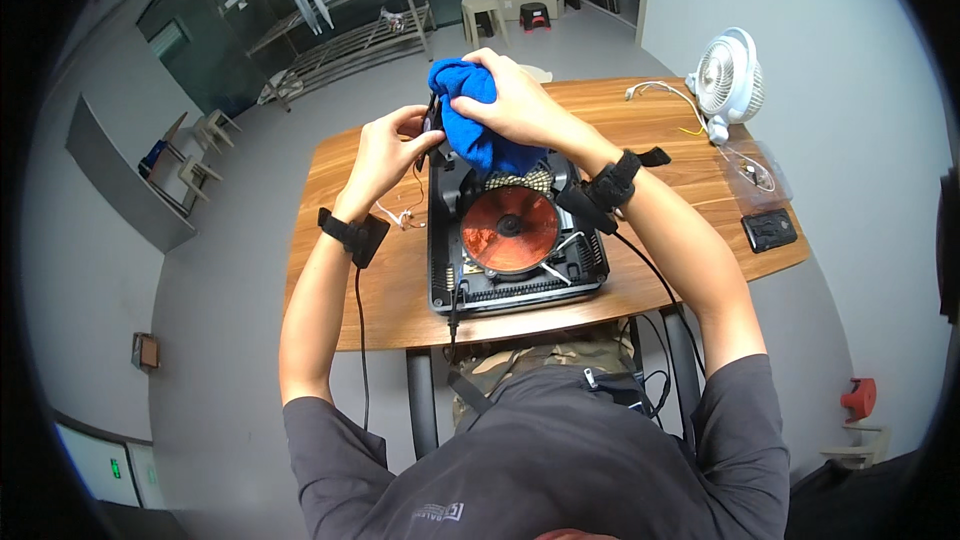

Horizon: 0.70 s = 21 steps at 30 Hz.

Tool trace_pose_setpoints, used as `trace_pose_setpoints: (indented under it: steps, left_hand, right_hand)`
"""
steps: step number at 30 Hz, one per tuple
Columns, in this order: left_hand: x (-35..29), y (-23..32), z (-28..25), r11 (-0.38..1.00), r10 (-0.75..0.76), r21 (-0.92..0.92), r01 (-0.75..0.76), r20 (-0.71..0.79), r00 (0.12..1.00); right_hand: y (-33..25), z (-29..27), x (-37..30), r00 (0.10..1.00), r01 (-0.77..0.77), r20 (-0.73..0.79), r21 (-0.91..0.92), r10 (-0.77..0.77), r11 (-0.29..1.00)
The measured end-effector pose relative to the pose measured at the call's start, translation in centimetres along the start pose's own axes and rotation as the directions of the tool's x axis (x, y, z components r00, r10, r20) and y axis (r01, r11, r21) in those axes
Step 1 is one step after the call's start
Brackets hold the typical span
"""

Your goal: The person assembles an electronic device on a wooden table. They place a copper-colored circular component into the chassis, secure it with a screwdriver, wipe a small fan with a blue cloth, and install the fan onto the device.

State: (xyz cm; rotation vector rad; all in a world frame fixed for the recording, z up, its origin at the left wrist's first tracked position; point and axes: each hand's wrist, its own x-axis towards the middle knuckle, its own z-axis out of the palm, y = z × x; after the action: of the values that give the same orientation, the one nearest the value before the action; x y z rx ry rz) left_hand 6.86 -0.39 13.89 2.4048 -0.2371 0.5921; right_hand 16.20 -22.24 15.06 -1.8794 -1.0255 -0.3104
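My left hand pinches the edge of a thin black part, which is held up over the far left side of an opened induction cooker. Most of that part is hidden by my fingers and the cloth. In my right hand is a bunched blue cloth, pressed close to the black part; whether they touch I cannot tell. Below the hands lies the cooker's black base, open side up. A round copper coil shows inside it, with a white wire at its near right.
The cooker rests on a wooden table. Thin loose wires lie left of it. At the far right stands a white fan; nearer are a clear plastic bag and a black device. Cables hang from my wrist straps.
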Motion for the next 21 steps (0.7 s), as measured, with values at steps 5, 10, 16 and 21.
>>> trace_pose_setpoints:
  steps: [5,10,16,21]
  left_hand:
    - [-1.5,-1.6,-1.2,0.999,-0.036,0.000,0.036,-0.029,0.999]
    - [-2.0,-1.1,-1.8,0.998,-0.061,0.001,0.061,-0.042,0.997]
    - [-1.8,-3.6,-3.5,0.994,-0.055,0.087,0.073,-0.194,0.980]
    - [-0.4,-6.6,-5.4,0.949,0.072,0.315,0.015,-0.263,0.962]
  right_hand:
    - [0.5,1.4,0.1,0.996,-0.007,0.087,0.080,0.000,0.997]
    - [0.3,2.8,-0.4,0.993,-0.059,0.115,0.185,0.038,0.981]
    - [0.3,2.9,-0.3,0.997,-0.039,0.077,0.158,0.027,0.987]
    - [0.9,2.5,-0.1,0.997,-0.019,0.076,0.140,0.009,0.990]
